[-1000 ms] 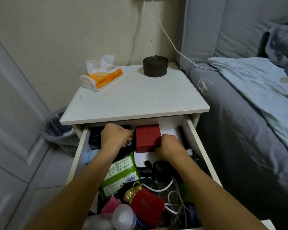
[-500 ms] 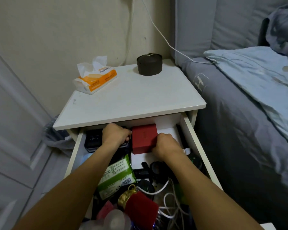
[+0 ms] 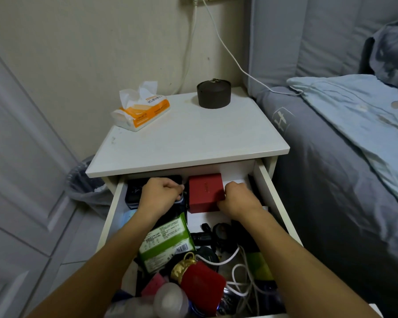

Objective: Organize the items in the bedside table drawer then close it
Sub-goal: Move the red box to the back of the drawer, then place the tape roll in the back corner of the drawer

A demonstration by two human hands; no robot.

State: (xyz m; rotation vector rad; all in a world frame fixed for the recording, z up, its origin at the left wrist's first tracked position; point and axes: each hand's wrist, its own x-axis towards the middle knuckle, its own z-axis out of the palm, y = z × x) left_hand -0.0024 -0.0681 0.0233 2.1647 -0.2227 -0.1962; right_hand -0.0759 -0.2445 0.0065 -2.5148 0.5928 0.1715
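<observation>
Red cardboard marks the thing in hand: a red box point(image 3: 206, 192) sits at the back of the open drawer point(image 3: 276, 204), just under the front edge of the table point(image 3: 193, 138). The right hand point(image 3: 238, 199) has its fingers curled against the box's right side, apparently gripping or nudging it; how firmly it holds cannot be made out. The left hand point(image 3: 160, 196) is curled on the box's left, its grip closed round something small and dark whose shape is hidden by the fingers. A black case point(image 3: 133, 193) lies in the back left corner beside that hand.

Nearer the front, the drawer is far from tidy. A green packet point(image 3: 166, 241) lies at a slant under the left forearm, white cables point(image 3: 241, 274) loop loosely over dark gadgets, and a red pouch point(image 3: 202, 286) with a gold tie, a pink item and a translucent round bottle point(image 3: 170, 300) crowd the front edge.

By my reading, the sorting has only begun: the back row is being squared up, while the middle and front remain a jumble, and the drawer stands fully pulled out, not yet closed.

On the table top rest a tissue pack point(image 3: 141, 111) and a dark round container point(image 3: 213, 94). A bed point(image 3: 345, 180) lies to the right, a lined bin point(image 3: 85, 182) to the left.
</observation>
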